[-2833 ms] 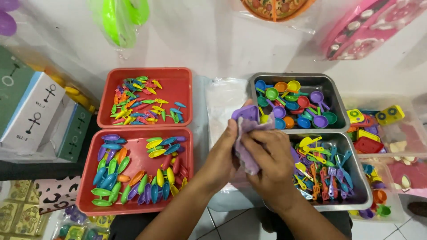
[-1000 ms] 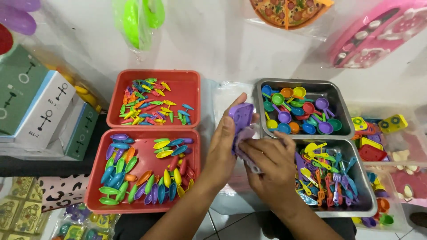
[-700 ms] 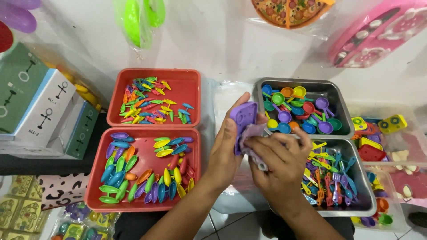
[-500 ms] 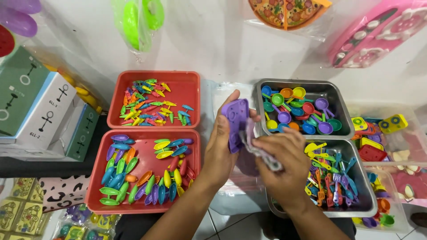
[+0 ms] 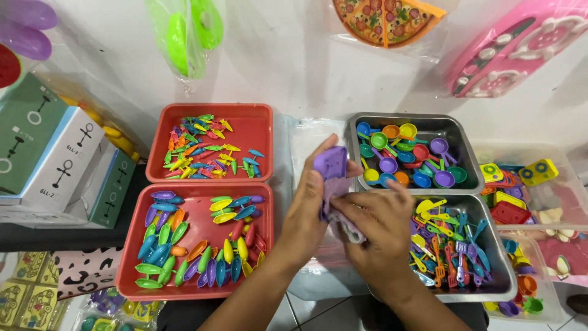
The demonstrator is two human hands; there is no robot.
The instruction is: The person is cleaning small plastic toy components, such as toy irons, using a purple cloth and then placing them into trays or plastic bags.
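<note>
My left hand (image 5: 304,208) grips a small purple plastic toy piece (image 5: 331,163), flat with a moulded face, held up between the trays. My right hand (image 5: 375,236) presses a pale purple cloth (image 5: 335,205) against the lower part of that piece. Both hands hover over a clear plastic bag (image 5: 306,141) lying between the red trays and the metal trays. Part of the toy piece is hidden by the cloth and my fingers.
Two red trays (image 5: 248,119) (image 5: 190,288) on the left hold small colourful toy pieces. Two metal trays (image 5: 459,132) (image 5: 499,263) on the right hold toy pans and utensils. Clear bins of toys (image 5: 533,171) stand far right, boxes (image 5: 58,162) far left, packaged toys hang on the wall.
My right hand with the cloth has come back against the purple piece after pulling away from it. My left hand has turned the piece slightly and kept hold of it.
</note>
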